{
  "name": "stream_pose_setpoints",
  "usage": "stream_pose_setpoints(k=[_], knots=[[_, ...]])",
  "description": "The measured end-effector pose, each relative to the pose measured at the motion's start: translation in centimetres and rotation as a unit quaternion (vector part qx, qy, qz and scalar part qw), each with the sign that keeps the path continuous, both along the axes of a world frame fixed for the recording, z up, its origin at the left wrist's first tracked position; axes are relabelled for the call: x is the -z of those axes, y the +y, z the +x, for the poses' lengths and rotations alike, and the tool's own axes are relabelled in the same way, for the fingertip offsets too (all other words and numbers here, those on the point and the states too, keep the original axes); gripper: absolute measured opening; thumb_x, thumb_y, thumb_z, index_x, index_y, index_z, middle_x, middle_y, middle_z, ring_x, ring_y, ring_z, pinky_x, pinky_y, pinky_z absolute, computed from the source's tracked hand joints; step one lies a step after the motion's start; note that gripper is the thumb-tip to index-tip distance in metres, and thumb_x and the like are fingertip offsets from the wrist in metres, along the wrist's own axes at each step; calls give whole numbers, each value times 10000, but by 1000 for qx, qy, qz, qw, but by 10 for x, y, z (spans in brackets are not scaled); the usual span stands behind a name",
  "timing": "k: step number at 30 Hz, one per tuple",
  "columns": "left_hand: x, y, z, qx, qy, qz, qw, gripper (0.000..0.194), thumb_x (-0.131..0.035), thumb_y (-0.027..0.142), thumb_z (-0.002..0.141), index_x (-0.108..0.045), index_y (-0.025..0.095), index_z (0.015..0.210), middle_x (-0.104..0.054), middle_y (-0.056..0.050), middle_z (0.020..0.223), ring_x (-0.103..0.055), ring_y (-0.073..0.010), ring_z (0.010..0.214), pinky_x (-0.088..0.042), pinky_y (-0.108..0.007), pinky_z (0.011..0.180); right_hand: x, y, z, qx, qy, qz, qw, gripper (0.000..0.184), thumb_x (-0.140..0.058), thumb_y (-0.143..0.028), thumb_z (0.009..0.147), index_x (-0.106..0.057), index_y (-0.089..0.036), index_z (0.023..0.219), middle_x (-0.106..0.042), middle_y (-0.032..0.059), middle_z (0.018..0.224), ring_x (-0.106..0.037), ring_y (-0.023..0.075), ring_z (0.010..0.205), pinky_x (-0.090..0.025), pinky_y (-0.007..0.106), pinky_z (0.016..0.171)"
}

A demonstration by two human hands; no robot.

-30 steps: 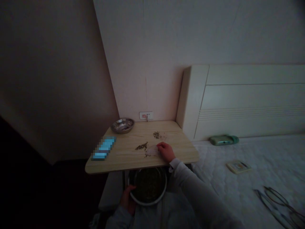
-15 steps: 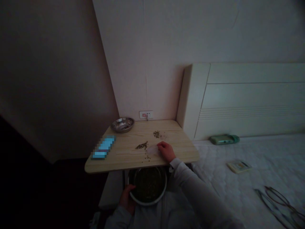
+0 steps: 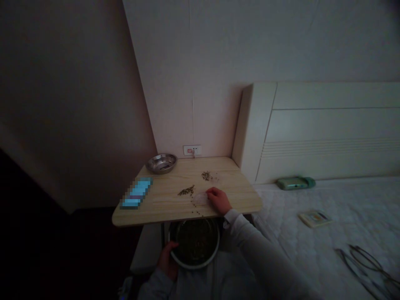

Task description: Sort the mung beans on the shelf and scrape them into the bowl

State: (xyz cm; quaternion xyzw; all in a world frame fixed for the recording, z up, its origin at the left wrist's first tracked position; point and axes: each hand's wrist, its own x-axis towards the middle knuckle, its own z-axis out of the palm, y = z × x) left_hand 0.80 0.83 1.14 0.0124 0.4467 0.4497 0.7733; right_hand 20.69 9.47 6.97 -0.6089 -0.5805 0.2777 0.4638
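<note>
The hands were both engaged: the right hand (image 3: 219, 201), nearly closed, appeared to pinch the right end of a thin translucent piece (image 3: 200, 198), while the left hand (image 3: 168, 261) curled around the left rim of a bowl (image 3: 194, 266), thumb over the edge, its other fingers mostly hidden. The piece lay low over the near part of the tabletop (image 3: 162, 210). A few stray grains (image 3: 197, 213) sat between it and the near edge; a middle cluster (image 3: 186, 191) lay just left and far of it, and a far cluster (image 3: 206, 176) beyond. The bowl was below that edge, its contents dark and hard to make out. The step in hand looked like working small grains along the wood toward the edge; the next move called for keeping the piece flat and the bowl's mouth under that edge. Far left stood a steel dish (image 3: 161, 171); right, a bed (image 3: 278, 214).
</note>
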Motion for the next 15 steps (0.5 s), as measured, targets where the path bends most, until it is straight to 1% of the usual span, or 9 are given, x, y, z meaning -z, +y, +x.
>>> stream_pose_setpoints(k=[6,11,15], knots=[[-1,1,0,-1,8,-4,1000,144,-487,70,594,-611,99,663,-677,-103,693,-607,-260,836,-468,-378,748,-1,0,0,5,15,-9,1000,185,-434,-244,652,-584,-157,715,-568,-1,612,-519,126,616,-397,251,628],[-3,1,1,-4,16,-11,1000,198,-476,66,590,-611,108,728,-680,-84,706,-602,-258,850,-465,-395,752,0,0,0,-10,-22,-8,1000,181,-441,-230,646,-598,-159,702,-585,9,641,-518,130,642,-380,251,635],[-4,1,2,4,14,-11,1000,168,-474,72,598,-609,110,689,-677,-88,683,-606,-260,837,-465,-401,751,-1,-4,-1,-32,-16,-18,999,179,-445,-221,637,-600,-161,704,-575,0,621,-509,123,625,-377,241,620]])
